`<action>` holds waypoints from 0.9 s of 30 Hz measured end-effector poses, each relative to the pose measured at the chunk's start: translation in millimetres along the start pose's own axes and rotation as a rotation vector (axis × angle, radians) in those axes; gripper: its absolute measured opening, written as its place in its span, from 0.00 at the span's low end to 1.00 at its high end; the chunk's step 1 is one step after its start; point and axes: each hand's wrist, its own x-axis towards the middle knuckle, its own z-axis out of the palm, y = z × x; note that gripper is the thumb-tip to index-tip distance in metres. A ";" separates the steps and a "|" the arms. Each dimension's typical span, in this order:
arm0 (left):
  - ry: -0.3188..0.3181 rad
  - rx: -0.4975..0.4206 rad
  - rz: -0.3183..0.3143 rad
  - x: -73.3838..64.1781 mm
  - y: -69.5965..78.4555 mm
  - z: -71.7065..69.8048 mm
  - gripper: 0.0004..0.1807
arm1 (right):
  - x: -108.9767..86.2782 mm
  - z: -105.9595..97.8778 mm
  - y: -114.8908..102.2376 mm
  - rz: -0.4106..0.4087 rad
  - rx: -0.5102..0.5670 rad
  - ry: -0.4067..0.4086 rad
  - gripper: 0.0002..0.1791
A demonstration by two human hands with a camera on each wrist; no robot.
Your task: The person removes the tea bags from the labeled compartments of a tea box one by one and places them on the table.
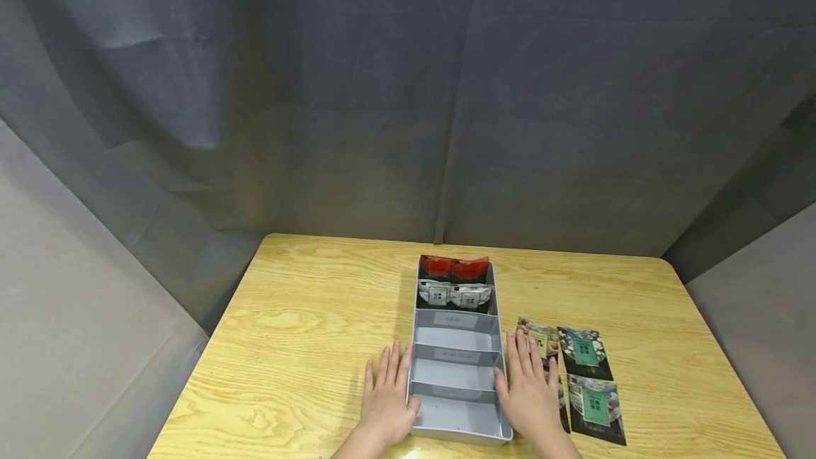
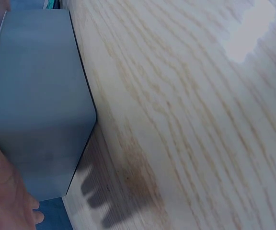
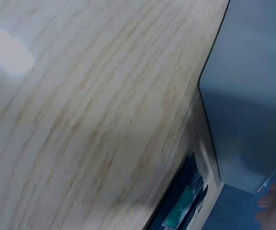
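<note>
A long grey divided box (image 1: 455,416) stands on the table with its compartments in a row. Its two far compartments hold red packets (image 1: 470,269) and silver-white packets (image 1: 470,296); the three nearer ones show bare floors. My left hand (image 1: 389,402) lies along the box's left side, fingers straight, thumb at the near rim. On the right side, my right hand (image 1: 530,395) mirrors it with straight fingers. In the left wrist view the box's grey wall (image 2: 37,72) is beside the left hand (image 2: 6,191). The right wrist view shows the opposite wall (image 3: 248,96).
To the right lie flat packets with green labels (image 1: 594,408), another green-labelled packet (image 1: 584,351) and a yellow-labelled packet (image 1: 542,338), partly covered by the right hand. Wooden tabletop (image 1: 306,346) extends on both sides. A dark grey curtain (image 1: 357,126) hangs behind.
</note>
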 end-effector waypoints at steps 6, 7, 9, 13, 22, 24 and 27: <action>0.000 -0.012 -0.001 -0.1 1.0 -0.5 0.41 | 0.0 -2.4 -1.6 -0.007 0.013 -0.062 0.35; 0.000 -0.010 0.000 -0.1 1.2 -0.6 0.41 | -0.1 -3.1 -1.8 -0.006 0.013 -0.068 0.34; 0.000 -0.005 0.002 0.2 1.4 -0.4 0.41 | -0.3 -4.3 -1.8 -0.005 0.006 -0.078 0.34; 0.007 0.004 0.005 1.0 1.2 1.1 0.41 | 0.5 -5.1 -1.5 -0.001 -0.006 -0.098 0.34; 0.062 0.048 0.057 0.0 -0.6 -3.5 0.43 | 2.4 -3.6 -1.1 -0.002 -0.016 -0.123 0.34; 0.082 0.080 0.084 1.2 -1.7 -7.1 0.45 | 2.4 -3.2 -1.2 -0.003 -0.014 -0.129 0.34; 0.114 0.105 0.115 5.9 -2.8 -14.6 0.45 | 2.7 -3.3 -1.1 -0.003 -0.014 -0.137 0.34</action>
